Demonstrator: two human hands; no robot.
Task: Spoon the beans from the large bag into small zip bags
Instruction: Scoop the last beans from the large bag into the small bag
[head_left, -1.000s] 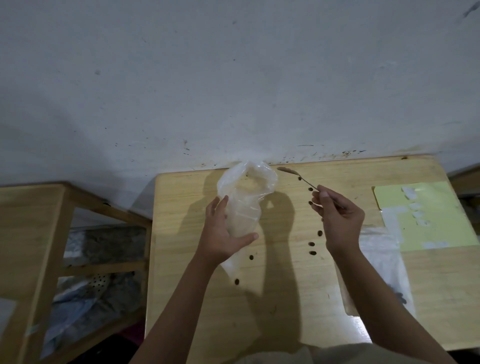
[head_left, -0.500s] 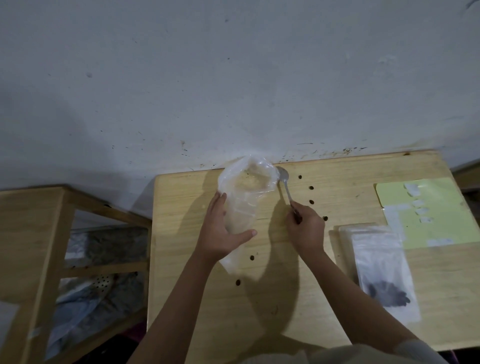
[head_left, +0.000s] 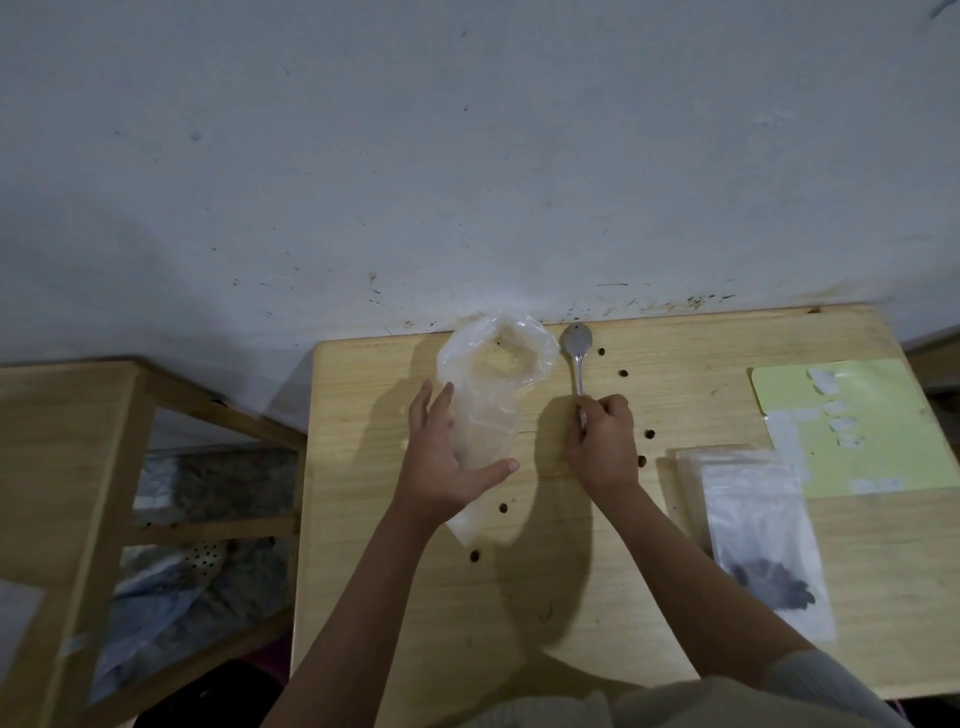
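The large clear bag (head_left: 493, 384) lies on the wooden table (head_left: 701, 639) with its mouth open toward the wall. My left hand (head_left: 441, 462) touches its left side with straight fingers, the thumb spread under the bag's lower part. My right hand (head_left: 602, 441) grips the handle of a metal spoon (head_left: 575, 343). The spoon's empty bowl rests on the table just right of the bag's mouth. A few loose dark beans (head_left: 623, 373) lie scattered around both hands. A small zip bag (head_left: 763, 525) with dark beans inside lies flat at the right.
A yellow-green sheet (head_left: 883, 395) with white labels lies at the table's far right. The grey wall (head_left: 467, 156) rises directly behind the table. A wooden shelf unit (head_left: 67, 415) holding bundled cloth stands to the left.
My right hand brought the spoon from raised at the right down to the table beside the bag's mouth. My left hand's fingers have straightened at the bag's side.
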